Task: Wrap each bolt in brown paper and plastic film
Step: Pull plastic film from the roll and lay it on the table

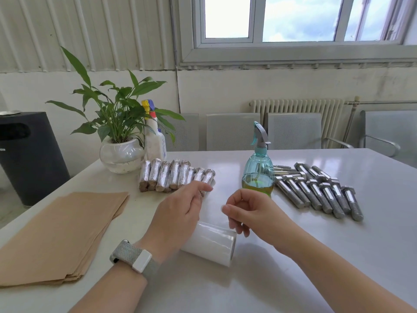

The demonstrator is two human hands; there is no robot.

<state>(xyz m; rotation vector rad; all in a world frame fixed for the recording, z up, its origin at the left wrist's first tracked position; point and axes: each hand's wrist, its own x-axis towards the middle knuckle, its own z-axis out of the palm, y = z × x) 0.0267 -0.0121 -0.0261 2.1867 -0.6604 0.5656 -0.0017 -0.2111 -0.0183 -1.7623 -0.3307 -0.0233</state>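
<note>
Bare steel bolts (320, 190) rightward, wrapped bolts (176, 175) rowed left-centre, brown paper (61, 233), seemingly film roll (212, 245)

One wide-angle view from the person's head looks forward and slightly down across a white table (316, 256). Both forearms enter from the lower edge, close to the lens. The window (293, 19) and wall fill the upper frame, farther off, and straight lines bend toward the edges.
</note>
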